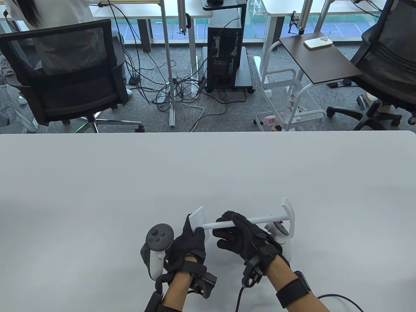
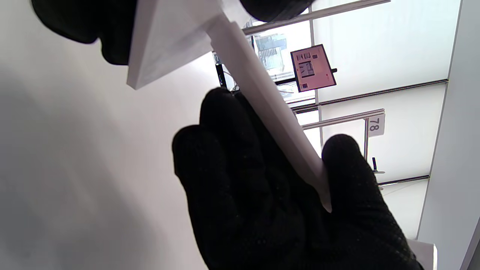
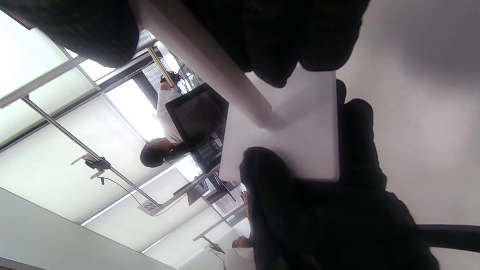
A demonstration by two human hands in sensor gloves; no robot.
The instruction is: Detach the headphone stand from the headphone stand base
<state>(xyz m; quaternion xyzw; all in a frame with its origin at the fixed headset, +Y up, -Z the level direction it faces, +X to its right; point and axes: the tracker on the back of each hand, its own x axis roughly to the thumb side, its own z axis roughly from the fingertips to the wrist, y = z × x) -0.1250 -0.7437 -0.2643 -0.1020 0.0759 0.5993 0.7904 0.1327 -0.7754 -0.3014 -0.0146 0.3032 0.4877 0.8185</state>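
Left hand [image 1: 190, 242] grips base [image 1: 198, 219]; right hand [image 1: 247, 239] wraps stand [image 1: 260, 221] pole. Still joined. Risk: uneven pull jams joint, or sudden release flings a part.

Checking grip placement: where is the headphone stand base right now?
In the table view, the headphone stand base is bottom center, gripped by the left hand, left of the right hand.

A white plastic headphone stand [image 1: 250, 222], a slim rod with a curved top hanger, lies roughly level above the table, its end still seated in the flat white square plastic headphone stand base [image 1: 198, 220], which stands on edge.
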